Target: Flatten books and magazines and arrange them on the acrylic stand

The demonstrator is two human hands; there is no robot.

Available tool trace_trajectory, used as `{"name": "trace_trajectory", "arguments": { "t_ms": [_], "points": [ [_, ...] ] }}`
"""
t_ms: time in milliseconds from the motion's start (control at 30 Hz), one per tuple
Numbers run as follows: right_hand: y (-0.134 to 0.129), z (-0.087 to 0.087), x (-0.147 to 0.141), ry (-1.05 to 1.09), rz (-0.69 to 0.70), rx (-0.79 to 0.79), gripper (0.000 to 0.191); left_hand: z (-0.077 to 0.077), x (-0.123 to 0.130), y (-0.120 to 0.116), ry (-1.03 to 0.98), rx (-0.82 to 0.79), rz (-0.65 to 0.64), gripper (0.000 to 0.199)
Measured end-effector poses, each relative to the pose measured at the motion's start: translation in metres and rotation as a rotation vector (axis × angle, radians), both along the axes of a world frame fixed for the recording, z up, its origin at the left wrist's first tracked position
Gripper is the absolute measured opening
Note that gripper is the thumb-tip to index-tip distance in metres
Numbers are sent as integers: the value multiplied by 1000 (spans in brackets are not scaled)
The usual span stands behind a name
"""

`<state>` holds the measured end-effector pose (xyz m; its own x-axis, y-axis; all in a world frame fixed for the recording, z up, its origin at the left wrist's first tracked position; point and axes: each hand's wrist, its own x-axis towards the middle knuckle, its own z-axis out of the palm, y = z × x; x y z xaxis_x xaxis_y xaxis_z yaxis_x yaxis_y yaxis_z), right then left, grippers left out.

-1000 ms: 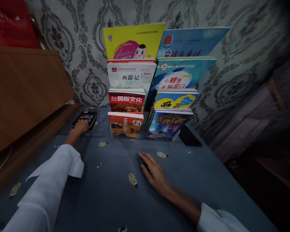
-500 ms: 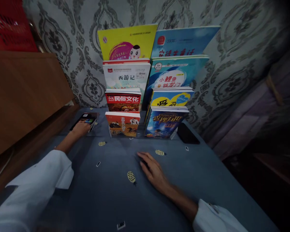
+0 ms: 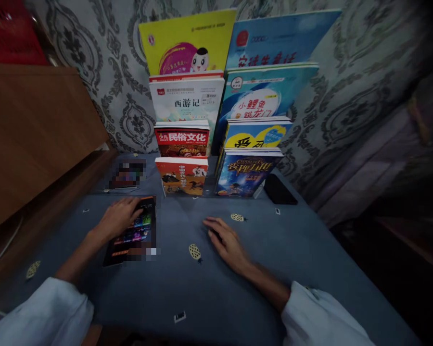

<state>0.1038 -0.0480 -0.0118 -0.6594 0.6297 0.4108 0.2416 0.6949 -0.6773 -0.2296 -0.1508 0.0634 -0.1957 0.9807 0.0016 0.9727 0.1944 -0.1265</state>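
My left hand (image 3: 120, 218) lies over the upper left part of a dark book (image 3: 139, 235) flat on the table, its fingertips on the cover; the thumb side is hard to make out. Behind it, another dark book (image 3: 127, 174), partly blurred out, lies flat. My right hand (image 3: 226, 244) rests on the tablecloth with fingers apart and nothing in it. Beyond it stand two columns of upright books, with an orange book (image 3: 184, 177) at the front left and a blue book (image 3: 246, 174) at the front right.
A black flat object (image 3: 279, 189) lies right of the upright books. The blue-grey table (image 3: 238, 302) has pineapple prints. A wooden cabinet (image 3: 39, 139) borders the left; a patterned wall is behind, and a white cable (image 3: 2, 250) runs at the left edge.
My left hand has come nearer with a dark book now beneath it, while another dark book remains at the back left. The view has tilted slightly downward; my right hand keeps its place.
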Motion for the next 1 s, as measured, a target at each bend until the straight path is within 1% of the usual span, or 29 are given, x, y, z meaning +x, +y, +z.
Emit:
{"name": "trace_trajectory", "arguments": {
  "t_ms": [33,100,133,200,267,367,500,600,667,800,900,1000],
  "points": [
    [0,0,0,5,0,3,36,-10,-10,1,-9,68,41,42],
    [0,0,-1,15,-5,8,36,-35,-28,-1,-79,141,113,50],
    [-1,1,-1,18,-7,8,36,-48,-35,-4,-110,179,117,52],
    [-2,3,-1,14,-4,-2,35,-70,-40,-10,-162,238,78,55],
    [-3,5,-1,4,3,-20,35,-83,-36,-17,-188,267,60,56],
    [-5,8,0,-2,12,-28,35,-88,-16,-22,-219,253,16,61],
    [-8,7,2,-8,27,-20,34,-89,27,-14,-255,281,-29,60],
    [-8,3,6,-32,21,1,35,-96,59,-1,-310,343,-110,56],
    [-6,-1,10,-57,-13,33,35,-103,78,8,-360,389,-148,53],
    [5,-7,24,-114,-116,93,36,-114,113,31,-463,460,-160,49],
    [14,-8,34,-162,-159,125,36,-116,137,49,-521,452,-178,49],
    [19,-6,41,-222,-191,151,38,-114,156,64,-575,422,-228,50]
  ]
}}
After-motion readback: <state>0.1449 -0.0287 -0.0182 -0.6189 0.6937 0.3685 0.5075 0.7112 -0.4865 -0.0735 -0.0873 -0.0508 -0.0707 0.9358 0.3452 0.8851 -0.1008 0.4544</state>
